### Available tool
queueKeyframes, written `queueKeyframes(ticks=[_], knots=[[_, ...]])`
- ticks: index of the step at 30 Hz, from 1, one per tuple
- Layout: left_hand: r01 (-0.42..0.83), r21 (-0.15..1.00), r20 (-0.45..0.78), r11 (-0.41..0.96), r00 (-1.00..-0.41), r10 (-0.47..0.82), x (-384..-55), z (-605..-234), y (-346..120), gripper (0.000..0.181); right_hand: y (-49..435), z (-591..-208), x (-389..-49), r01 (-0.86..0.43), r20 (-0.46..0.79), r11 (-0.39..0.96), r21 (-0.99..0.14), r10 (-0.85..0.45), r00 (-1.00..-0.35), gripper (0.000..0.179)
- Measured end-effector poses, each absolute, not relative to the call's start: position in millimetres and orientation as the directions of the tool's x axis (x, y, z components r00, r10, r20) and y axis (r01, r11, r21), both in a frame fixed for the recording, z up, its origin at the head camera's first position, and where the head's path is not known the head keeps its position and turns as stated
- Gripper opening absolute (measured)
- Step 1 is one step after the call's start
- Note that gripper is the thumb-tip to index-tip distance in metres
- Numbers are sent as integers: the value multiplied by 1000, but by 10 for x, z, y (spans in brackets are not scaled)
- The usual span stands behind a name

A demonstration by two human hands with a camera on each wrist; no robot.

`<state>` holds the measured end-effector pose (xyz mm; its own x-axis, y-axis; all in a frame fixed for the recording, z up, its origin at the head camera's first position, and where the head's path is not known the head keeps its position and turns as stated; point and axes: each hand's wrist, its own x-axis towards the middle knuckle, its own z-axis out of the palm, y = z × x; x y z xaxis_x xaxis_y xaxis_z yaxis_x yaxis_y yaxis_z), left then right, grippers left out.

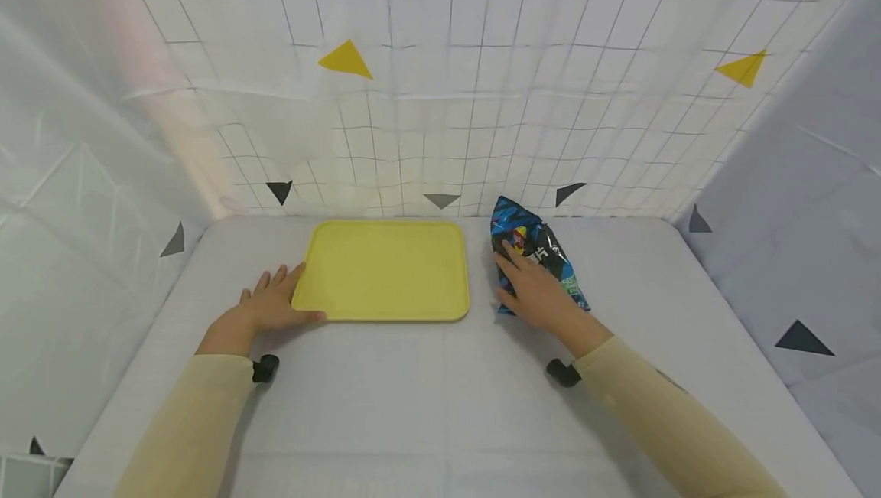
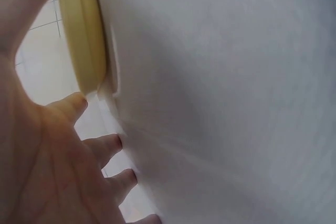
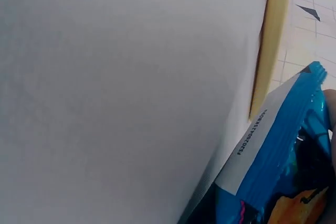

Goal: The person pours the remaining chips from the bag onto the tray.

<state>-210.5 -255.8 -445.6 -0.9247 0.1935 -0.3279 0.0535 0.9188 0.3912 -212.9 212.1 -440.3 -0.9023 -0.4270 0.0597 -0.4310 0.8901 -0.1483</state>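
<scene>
A yellow rectangular tray (image 1: 385,271) lies on the white table. My left hand (image 1: 270,307) is at its near left corner, fingers spread and thumb along the front edge. In the left wrist view, the tray's rim (image 2: 84,35) runs between the thumb and the index fingertip. To the right of the tray is a blue and black bag of chips (image 1: 551,257), its top end overlapping the back wall. My right hand (image 1: 540,295) holds the bag from above, fingers across its printed front and thumb near its lower left edge. The right wrist view shows its crimped blue seal (image 3: 278,135); most of that hand is hidden.
A white sheet covers the table (image 1: 385,406). Behind it hangs a grid-patterned wall sheet (image 1: 427,123) with yellow and dark triangles, and pale sheets (image 1: 812,268) close off both sides. A small black device (image 1: 264,368) sits at each wrist.
</scene>
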Motion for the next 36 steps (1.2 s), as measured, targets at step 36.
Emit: queueKeyframes(ticks=[36], knots=[[44, 386, -342, 922, -921, 188, -2137, -4493, -2596, 125, 2288, -4181, -1988, -469, 308, 739, -483, -358, -882, 73]])
